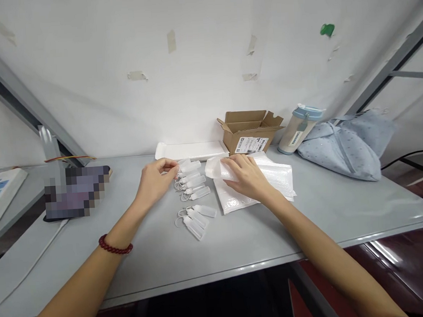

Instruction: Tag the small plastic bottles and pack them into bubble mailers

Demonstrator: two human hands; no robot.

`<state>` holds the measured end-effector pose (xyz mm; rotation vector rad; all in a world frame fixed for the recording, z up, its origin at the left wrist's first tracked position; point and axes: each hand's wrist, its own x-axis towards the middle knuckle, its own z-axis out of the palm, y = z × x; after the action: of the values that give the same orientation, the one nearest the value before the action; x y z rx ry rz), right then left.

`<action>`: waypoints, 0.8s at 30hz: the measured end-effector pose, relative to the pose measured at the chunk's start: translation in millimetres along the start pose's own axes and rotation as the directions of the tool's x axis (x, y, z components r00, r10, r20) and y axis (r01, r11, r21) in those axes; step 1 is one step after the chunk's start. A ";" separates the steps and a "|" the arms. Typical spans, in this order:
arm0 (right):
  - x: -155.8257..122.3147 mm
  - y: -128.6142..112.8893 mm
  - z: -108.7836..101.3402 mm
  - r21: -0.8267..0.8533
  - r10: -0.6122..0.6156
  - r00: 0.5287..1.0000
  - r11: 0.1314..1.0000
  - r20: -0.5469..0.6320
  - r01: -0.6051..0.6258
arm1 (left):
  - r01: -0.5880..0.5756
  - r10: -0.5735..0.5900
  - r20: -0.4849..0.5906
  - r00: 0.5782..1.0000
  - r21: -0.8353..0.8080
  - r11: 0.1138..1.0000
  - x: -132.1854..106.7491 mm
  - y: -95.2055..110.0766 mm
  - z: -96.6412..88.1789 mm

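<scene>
My left hand (156, 180) is closed in a pinch at the cap end of a small translucent plastic bottle (190, 166), the farthest in a row. Several more such bottles (195, 182) with looped cap straps lie just nearer. A separate group of bottles (196, 227) rests closer to the table's front edge. My right hand (247, 176) grips a white bubble mailer (215, 169) near its end, the thumb underneath partly hidden. Other white bubble mailers (279, 179) lie beneath that hand on the grey table.
Behind the mailers stand an open cardboard box (249, 139) and a flat white box (193, 150) against the wall. A tilted bottle with a blue lid (299, 129) leans by a light blue fabric bag (340, 148). At left lies a phone (79, 190) with a white cable (35, 262).
</scene>
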<state>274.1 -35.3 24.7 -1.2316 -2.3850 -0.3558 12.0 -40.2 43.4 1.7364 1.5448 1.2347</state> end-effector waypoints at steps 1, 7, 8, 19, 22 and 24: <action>0.1 -0.6 0.1 -0.003 -0.002 1.000 1.000 0.002 0.002 | -0.008 0.008 0.000 1.000 -0.023 1.000 -1.6 1.5 1.5; -0.2 -6.5 0.3 -0.013 -0.022 1.000 1.000 -0.003 0.022 | -0.080 0.079 0.046 0.996 0.012 0.997 -13.4 9.6 12.4; -0.3 -8.1 0.5 -0.014 -0.029 1.000 0.999 -0.004 0.029 | -0.097 0.095 0.048 0.994 0.028 0.995 -15.2 10.8 14.3; -0.6 -24.6 0.6 0.003 -0.100 0.994 0.995 -0.038 0.100 | -0.186 0.211 0.287 0.935 -0.109 0.976 -33.3 19.8 36.0; -0.8 -21.6 1.1 0.021 -0.091 0.994 0.996 -0.056 0.092 | -0.178 0.206 0.282 0.937 -0.123 0.976 -35.2 23.6 34.5; -0.9 -17.7 0.8 0.039 -0.069 0.995 0.997 -0.066 0.072 | -0.152 0.168 0.189 0.967 -0.097 0.984 -30.8 23.7 28.5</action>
<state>259.9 -45.6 23.1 -1.1034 -2.3725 -0.3612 50.2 -69.5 41.1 1.8976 1.2449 1.1457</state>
